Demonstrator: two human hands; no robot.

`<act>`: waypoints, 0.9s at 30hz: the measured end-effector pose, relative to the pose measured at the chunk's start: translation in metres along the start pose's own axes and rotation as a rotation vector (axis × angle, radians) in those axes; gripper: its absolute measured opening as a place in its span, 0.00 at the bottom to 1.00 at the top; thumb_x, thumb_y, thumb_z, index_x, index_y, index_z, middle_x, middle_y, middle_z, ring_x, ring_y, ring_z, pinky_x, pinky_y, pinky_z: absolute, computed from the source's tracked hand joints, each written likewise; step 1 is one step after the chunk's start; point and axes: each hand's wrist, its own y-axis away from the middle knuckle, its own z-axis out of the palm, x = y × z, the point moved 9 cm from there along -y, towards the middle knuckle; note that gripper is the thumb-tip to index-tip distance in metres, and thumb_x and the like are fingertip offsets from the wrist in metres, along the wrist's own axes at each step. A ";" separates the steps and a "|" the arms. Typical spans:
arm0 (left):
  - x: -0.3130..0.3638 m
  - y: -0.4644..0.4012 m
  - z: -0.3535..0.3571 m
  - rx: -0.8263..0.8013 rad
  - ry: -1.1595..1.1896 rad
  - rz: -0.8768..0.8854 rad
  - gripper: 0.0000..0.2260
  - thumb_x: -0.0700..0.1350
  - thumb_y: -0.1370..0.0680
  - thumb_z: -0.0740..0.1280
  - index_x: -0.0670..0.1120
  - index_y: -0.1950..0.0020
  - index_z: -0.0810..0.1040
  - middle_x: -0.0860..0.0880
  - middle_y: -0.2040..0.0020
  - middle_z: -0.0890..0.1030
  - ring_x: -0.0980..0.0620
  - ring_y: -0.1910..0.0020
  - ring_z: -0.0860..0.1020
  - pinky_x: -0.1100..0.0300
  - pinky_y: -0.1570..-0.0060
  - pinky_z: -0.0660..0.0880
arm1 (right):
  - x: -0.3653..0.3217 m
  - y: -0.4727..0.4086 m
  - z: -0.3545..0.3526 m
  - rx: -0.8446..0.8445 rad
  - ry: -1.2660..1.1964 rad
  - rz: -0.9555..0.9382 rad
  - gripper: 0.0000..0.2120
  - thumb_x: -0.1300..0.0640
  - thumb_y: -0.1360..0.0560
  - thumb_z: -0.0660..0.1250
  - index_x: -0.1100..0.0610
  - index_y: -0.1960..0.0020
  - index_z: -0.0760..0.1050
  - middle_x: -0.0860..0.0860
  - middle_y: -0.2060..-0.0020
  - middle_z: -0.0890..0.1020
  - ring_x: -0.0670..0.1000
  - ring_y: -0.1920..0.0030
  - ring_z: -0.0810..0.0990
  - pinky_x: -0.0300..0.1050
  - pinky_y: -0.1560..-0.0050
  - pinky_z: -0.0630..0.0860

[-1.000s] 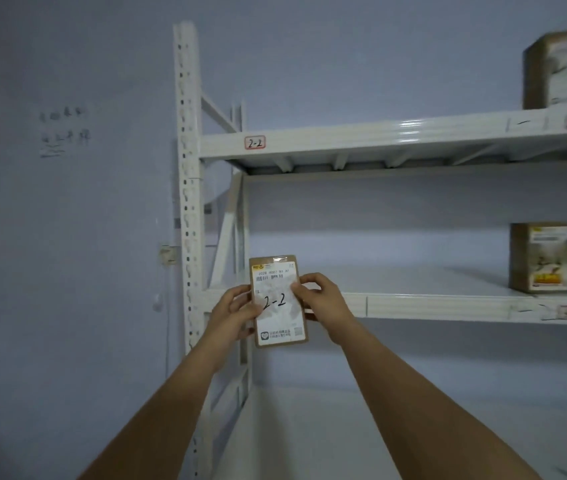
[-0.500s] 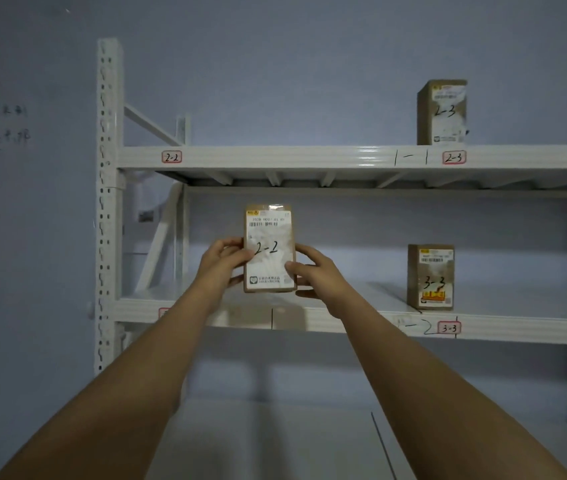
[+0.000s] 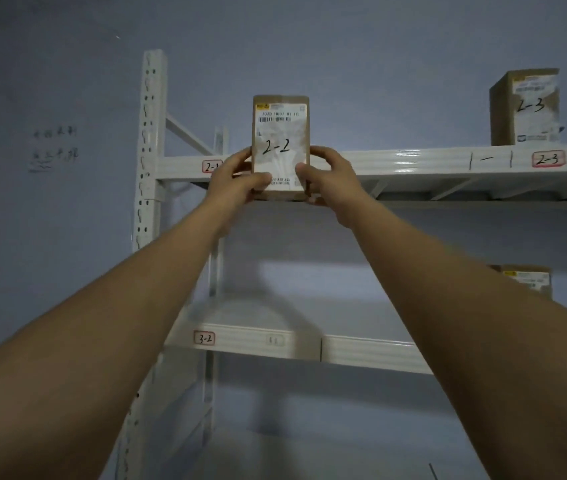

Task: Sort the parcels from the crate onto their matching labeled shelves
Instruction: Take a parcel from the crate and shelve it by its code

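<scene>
Both hands grip one parcel: the left hand (image 3: 237, 181) has its fingers curled round the parcel's lower left edge, thumb on the front, and the right hand (image 3: 323, 178) mirrors it on the lower right edge. The parcel marked 2-2 (image 3: 281, 147) stands upright, long axis vertical, label facing the camera, straight ahead of both arms and about equally far from each. Its bottom edge sits below the front beam of the upper shelf (image 3: 413, 164), while most of its body rises above that beam, so I judge it must be lifted a little more and pushed forward to land on the deck. The shelf tag (image 3: 211, 166) just left of the left hand is partly hidden. Further right stand the 2-3 parcel (image 3: 526, 107) and its tag (image 3: 548, 159); the lower shelf (image 3: 361, 351) carries a 3-2 tag (image 3: 204, 338).
</scene>
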 end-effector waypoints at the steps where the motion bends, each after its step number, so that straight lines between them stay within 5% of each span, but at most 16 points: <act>1: 0.005 -0.009 -0.009 -0.019 -0.040 0.020 0.26 0.34 0.26 0.68 0.47 0.30 0.69 0.51 0.46 0.78 0.53 0.50 0.79 0.62 0.56 0.79 | -0.006 -0.011 0.009 0.005 0.025 -0.029 0.20 0.59 0.23 0.65 0.54 0.32 0.67 0.57 0.45 0.80 0.53 0.55 0.80 0.38 0.69 0.74; 5: 0.005 -0.065 -0.061 -0.060 -0.100 0.066 0.28 0.35 0.27 0.69 0.51 0.29 0.68 0.51 0.42 0.77 0.50 0.42 0.77 0.54 0.45 0.77 | -0.017 -0.066 0.061 0.026 0.105 -0.108 0.21 0.56 0.24 0.64 0.52 0.32 0.67 0.56 0.41 0.79 0.55 0.50 0.81 0.49 0.57 0.81; 9: 0.001 -0.119 -0.097 -0.046 -0.079 0.128 0.30 0.34 0.28 0.70 0.49 0.29 0.67 0.50 0.38 0.76 0.50 0.43 0.78 0.59 0.52 0.78 | -0.026 -0.117 0.099 0.058 0.107 -0.165 0.21 0.56 0.23 0.65 0.51 0.31 0.67 0.55 0.38 0.77 0.54 0.47 0.81 0.39 0.63 0.78; 14: -0.016 -0.166 -0.121 -0.040 -0.093 0.171 0.31 0.35 0.28 0.71 0.49 0.29 0.65 0.48 0.37 0.75 0.51 0.41 0.76 0.61 0.52 0.77 | -0.012 -0.165 0.127 0.103 0.227 -0.176 0.22 0.55 0.23 0.63 0.53 0.30 0.65 0.56 0.38 0.77 0.57 0.44 0.80 0.55 0.42 0.78; 21: -0.050 -0.198 -0.122 -0.059 -0.105 0.161 0.30 0.35 0.28 0.71 0.47 0.29 0.64 0.47 0.39 0.74 0.50 0.42 0.76 0.59 0.54 0.79 | 0.001 -0.191 0.139 0.135 0.475 -0.152 0.20 0.56 0.21 0.61 0.57 0.30 0.65 0.56 0.38 0.76 0.54 0.46 0.79 0.44 0.55 0.79; 25: -0.056 -0.203 -0.119 -0.057 -0.211 0.146 0.28 0.39 0.26 0.70 0.48 0.29 0.63 0.49 0.41 0.74 0.54 0.53 0.78 0.65 0.65 0.77 | 0.003 -0.200 0.141 0.118 0.638 -0.103 0.17 0.55 0.20 0.59 0.62 0.34 0.68 0.57 0.40 0.76 0.55 0.46 0.77 0.46 0.49 0.76; 27: -0.057 -0.205 -0.120 -0.049 -0.240 0.137 0.28 0.39 0.26 0.70 0.48 0.29 0.63 0.49 0.40 0.75 0.52 0.51 0.79 0.64 0.63 0.78 | 0.004 -0.200 0.142 0.111 0.670 -0.099 0.15 0.55 0.20 0.59 0.61 0.38 0.71 0.55 0.48 0.78 0.53 0.52 0.74 0.41 0.60 0.72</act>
